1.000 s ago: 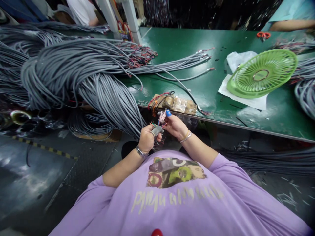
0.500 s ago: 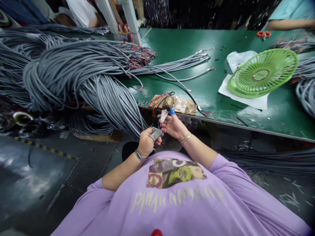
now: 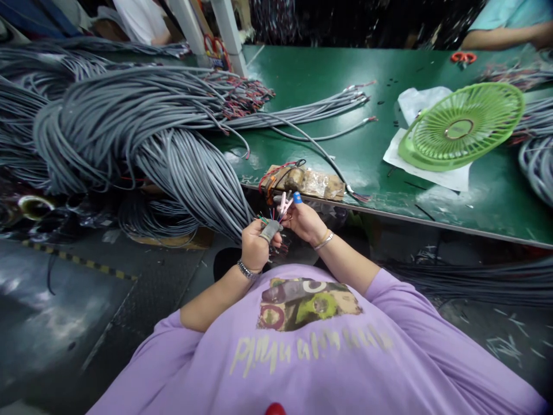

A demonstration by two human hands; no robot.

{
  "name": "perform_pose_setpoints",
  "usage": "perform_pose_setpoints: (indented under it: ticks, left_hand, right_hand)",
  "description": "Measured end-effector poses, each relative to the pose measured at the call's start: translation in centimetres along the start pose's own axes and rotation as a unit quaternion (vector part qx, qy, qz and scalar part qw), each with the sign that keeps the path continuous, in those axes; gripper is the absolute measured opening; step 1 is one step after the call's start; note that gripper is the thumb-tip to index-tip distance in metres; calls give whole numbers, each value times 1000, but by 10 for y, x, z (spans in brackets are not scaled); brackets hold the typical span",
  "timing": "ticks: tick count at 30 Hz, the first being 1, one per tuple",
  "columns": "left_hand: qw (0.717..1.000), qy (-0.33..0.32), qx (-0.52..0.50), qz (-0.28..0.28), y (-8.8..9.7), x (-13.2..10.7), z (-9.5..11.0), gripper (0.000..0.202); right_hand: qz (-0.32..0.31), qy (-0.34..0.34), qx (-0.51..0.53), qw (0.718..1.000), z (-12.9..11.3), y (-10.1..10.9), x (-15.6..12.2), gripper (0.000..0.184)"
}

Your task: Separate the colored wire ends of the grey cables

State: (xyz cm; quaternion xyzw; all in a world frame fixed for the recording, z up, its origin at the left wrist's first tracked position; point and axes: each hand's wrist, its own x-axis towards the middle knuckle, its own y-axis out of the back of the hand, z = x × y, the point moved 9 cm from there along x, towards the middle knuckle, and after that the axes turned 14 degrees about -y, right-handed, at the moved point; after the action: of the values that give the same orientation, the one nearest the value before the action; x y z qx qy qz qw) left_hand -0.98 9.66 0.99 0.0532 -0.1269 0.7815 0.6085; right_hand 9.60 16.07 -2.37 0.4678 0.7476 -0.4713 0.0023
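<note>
My left hand (image 3: 254, 245) is closed round the end of a grey cable, the thumb side showing a grey wrap (image 3: 270, 230). Thin coloured wires (image 3: 271, 217) fan out above that wrap, toward my other hand. Close beside them, my right hand (image 3: 306, 222) has its fingers bent in at the wires, with a blue cover (image 3: 297, 197) on one fingertip. A pale pink, two-pronged piece like a small clip (image 3: 284, 205) sticks up from its fingers. The fingers partly hide where they meet the wires.
Thick bundles of grey cable (image 3: 190, 167) drape over the left of the green table (image 3: 294, 69). At the table edge lies a board with tape and wires (image 3: 317, 183). A green fan (image 3: 462, 127) and red-handled scissors (image 3: 463, 57) are on the right. Co-workers' arms show at the far side.
The pink piece in my right hand has turned more upright and its two prongs show apart. My left hand has shifted slightly left and up with the wires.
</note>
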Motion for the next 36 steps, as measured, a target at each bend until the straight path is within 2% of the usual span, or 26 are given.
perform_pose_setpoints:
  ticks: [7,18,21,26,30,34,36]
  left_hand:
    - [1000,21,-3,-8,-5,2,-7,20]
    - [999,39,34,-17,-1,-1,-16,23]
    - [999,39,26,-18,0,-3,-14,22]
    - [999,17,29,-26,2,-9,-4,22]
    - [999,-14,30,-12,8,-9,4,22]
    - [999,-25,22,6,9,-6,7,22]
    - [999,-26,21,13,8,-4,8,23]
  right_hand:
    - [-31,-24,44,998,6,-3,13,48]
    - [31,12,93,995,2,-4,12,43]
    - [10,-15,81,997,8,-3,11,50]
    - [-64,-55,51,995,12,-2,6,58]
    - [-70,-59,21,996,7,-4,-2,49]
    - [-38,-7,-1,999,-3,-5,-7,28]
    - [-23,24,-13,999,-5,-4,-8,28]
